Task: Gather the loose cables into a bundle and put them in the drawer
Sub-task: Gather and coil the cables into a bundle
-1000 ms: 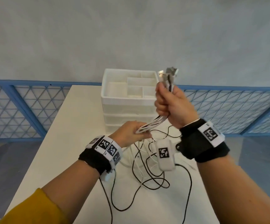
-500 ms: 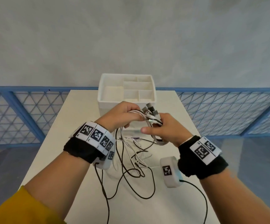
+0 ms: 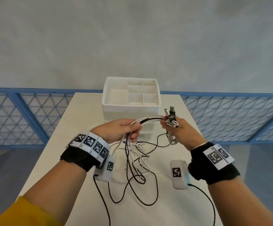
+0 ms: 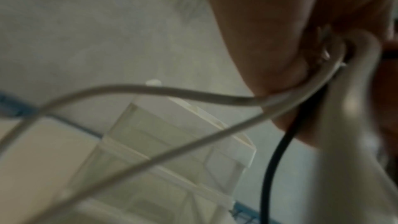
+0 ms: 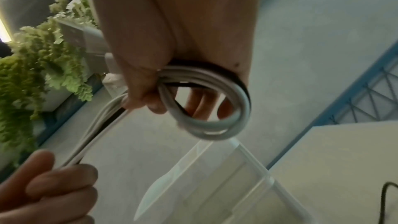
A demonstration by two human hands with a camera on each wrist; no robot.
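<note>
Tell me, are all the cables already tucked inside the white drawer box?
No: both hands, left and right, hold the cables in front of the drawer box, with loose ends trailing on the table.

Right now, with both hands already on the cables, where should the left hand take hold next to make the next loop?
Probably the hanging run of cables just below the left hand, gripped from above. The plug ends and one finished loop sit in the right hand, and the slack trails onto the table, so sliding down gathers all strands together.
</note>
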